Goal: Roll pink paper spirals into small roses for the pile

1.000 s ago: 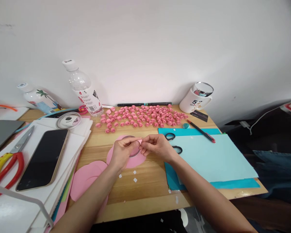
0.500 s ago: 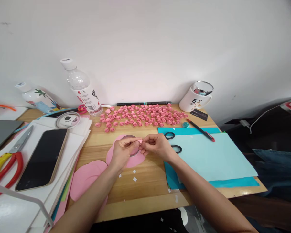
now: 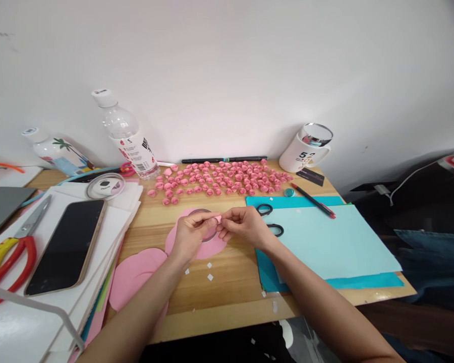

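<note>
My left hand and my right hand meet over the middle of the table, fingertips pinched together. Between them is a small pink paper piece, mostly hidden by my fingers. Beneath the hands a pink paper disc lies on the wood, with a thin dark ring on top, partly covered. More pink paper discs overlap under my left forearm. Behind the hands many small rolled pink paper roses are spread out. Black-handled scissors lie by my right wrist.
Turquoise and pale blue paper sheets lie right, with a pen. A white mug and a plastic bottle stand at the wall. Left, a paper stack bears a phone and red-yellow scissors. White scraps lie in front.
The view has shifted very slightly. Both hands keep their pinch on the small pink paper piece, with only a slight movement of the fingers.
</note>
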{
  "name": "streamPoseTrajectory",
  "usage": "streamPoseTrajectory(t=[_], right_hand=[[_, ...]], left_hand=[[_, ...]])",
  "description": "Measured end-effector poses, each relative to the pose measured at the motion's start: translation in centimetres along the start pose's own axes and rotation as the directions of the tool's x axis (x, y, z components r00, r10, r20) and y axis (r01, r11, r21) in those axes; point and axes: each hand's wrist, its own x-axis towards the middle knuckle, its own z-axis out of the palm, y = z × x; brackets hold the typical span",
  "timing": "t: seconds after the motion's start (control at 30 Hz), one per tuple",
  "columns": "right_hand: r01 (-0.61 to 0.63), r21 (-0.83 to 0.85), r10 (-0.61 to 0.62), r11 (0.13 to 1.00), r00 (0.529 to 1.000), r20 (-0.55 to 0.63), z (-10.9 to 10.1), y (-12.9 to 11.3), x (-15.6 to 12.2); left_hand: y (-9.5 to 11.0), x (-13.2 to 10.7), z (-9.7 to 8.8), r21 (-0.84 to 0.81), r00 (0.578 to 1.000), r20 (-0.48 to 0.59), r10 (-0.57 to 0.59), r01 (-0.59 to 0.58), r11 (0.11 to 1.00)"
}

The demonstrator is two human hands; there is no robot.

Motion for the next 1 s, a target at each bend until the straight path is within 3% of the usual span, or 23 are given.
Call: streamPoseTrajectory(t=[0.1,0.23,0.4,0.5,0.63,0.8,1.0], right_hand=[[-0.009,0.01,0.009,1.0,1.0,-0.005,-0.1,-0.3,0.0],[0.002,0.02,-0.001,1.0,0.997,-0.075,-0.6,-0.4,0.1],[0.25,-0.119,-0.266,0.961,0.953,-0.144,-1.1,-0.5,0.1],[0.357,-0.336,-0.417,0.871,0.901,-0.123,-1.0,-0.5,-0.1],[0.385,-0.615,-0.486,0.688,0.874,0.002,-0.5,-0.2,-0.3],[0.444,-0.724,-0.67,0.528,0.742,-0.034,0.0,0.6,-0.2],[0.426,-0.856,-0.777,0.292,0.627,0.047,0.3,1.3,0.1]], left_hand=[[0.1,0.0,0.0,-0.033,1.0,0.002,-0.001,0.002,0.999],[0.4,0.2,-0.1,-0.213,0.997,-0.035,-0.075,0.066,0.975],[1.4,0.7,-0.4,-0.459,0.99,-0.018,-0.139,0.115,0.881],[1.8,0.9,-0.6,-0.532,0.987,0.036,-0.158,0.153,0.833],[1.8,0.9,-0.6,-0.563,0.978,0.078,-0.193,0.203,0.801],[1.8,0.7,-0.3,-0.564,0.969,0.074,-0.234,0.234,0.792],[1.4,0.3,0.1,-0.525,0.955,0.151,-0.256,0.297,0.798]])
